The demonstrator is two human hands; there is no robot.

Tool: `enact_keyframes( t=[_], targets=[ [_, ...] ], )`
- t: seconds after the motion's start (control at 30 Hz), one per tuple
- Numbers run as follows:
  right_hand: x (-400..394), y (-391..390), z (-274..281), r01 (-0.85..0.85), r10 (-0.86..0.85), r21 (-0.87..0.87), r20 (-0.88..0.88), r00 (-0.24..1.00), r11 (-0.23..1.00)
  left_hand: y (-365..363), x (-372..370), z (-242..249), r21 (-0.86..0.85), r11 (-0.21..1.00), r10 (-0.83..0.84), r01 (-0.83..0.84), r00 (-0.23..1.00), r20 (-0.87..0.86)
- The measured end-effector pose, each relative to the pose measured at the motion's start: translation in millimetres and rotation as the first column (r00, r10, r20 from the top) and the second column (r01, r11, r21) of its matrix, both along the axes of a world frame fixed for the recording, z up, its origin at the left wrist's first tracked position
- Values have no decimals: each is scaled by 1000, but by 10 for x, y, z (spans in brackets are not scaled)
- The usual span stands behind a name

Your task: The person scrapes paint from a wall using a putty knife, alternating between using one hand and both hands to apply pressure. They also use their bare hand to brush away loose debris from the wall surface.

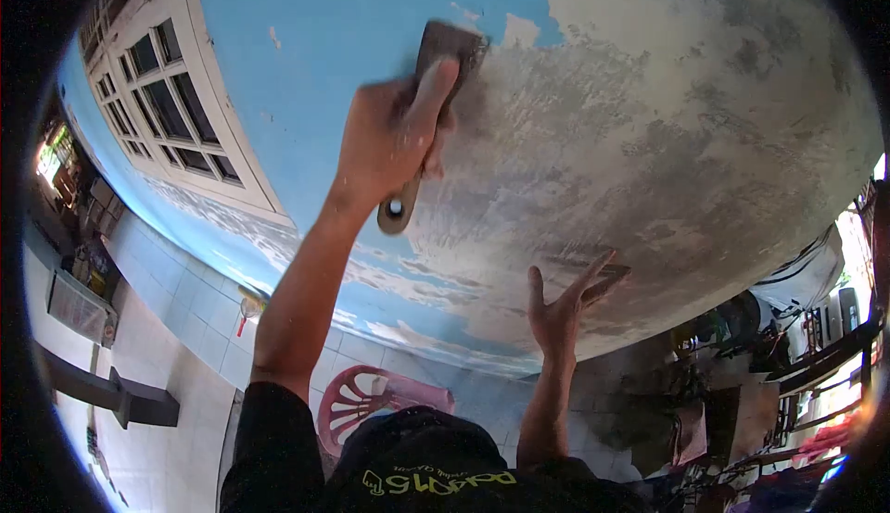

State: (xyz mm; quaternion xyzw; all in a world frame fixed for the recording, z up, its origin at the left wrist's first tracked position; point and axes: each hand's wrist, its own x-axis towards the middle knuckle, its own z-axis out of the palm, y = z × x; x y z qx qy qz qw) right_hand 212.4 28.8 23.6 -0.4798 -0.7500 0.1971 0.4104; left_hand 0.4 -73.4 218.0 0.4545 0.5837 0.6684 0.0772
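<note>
My left hand is wrapped round a scraper, its thumb lying along the tool. The holed handle end sticks out below the fist, and the wide dark blade is up against the wall, where blue paint meets a bare patch. Lower and to the right, my right hand has its fingers spread towards the bare grey plaster; its fingertips seem to touch it. Blue paint covers the wall on the left, with ragged, flaking edges.
A white-framed window is set in the wall at left. Below me a pink plastic chair stands on the tiled floor. A dark grey beam-like object is at lower left. Cluttered household items fill the right side.
</note>
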Motion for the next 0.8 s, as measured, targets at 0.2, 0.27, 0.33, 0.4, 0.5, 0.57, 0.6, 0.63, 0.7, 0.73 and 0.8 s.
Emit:
enact_keyframes(
  t=[0.2, 0.27, 0.33, 0.4, 0.5, 0.57, 0.6, 0.63, 0.7, 0.73, 0.8],
  targets=[
    [14, -19, 2, 6, -6, -20, 3, 1000, 1000, 23, 34, -166, -28, 1000, 5, -4, 998, 62],
    [-5, -4, 13, 7, -7, -22, 20, 1000, 1000, 39, -11, -64, -17, 1000, 2, -2, 1000, 1],
    [1, -27, 6, 51, -50, -12, 73, 996, 999, 29, 66, 67, -25, 1000, 2, -1, 999, 39],
    [29, -73, 36, 52, -50, -26, 78, 996, 998, 25, 88, -177, -31, 999, -3, 5, 999, 53],
    [1, 18, -11, 25, -25, 11, 31, 999, 1000, 70, 48, -151, -15, 1000, 8, -8, 1000, -16],
    [35, 11, -32, -3, 2, 38, 42, 999, 999, 104, 46, -34, -29, 997, 63, -65, 997, -45],
    [21, -15, -2, 0, -1, 19, 42, 999, 1000, 113, 54, -25, -29, 997, 64, -65, 997, -45],
    [15, -32, 28, 5, -5, 3, 42, 999, 1000, 125, 66, -19, 2, 1000, 22, -22, 1000, -16],
    [22, -58, 58, 16, -17, 8, 68, 998, 1000, 106, 123, -56, 27, 1000, 2, -2, 1000, -15],
    [26, -48, 72, 24, -25, 6, 98, 995, 1000, 120, 104, -98, 44, 999, -5, 6, 1000, -30],
    [46, -8, 28, 0, -2, 51, 50, 999, 999, 139, 57, -150, -29, 999, 24, -23, 1000, 5]
  ],
)
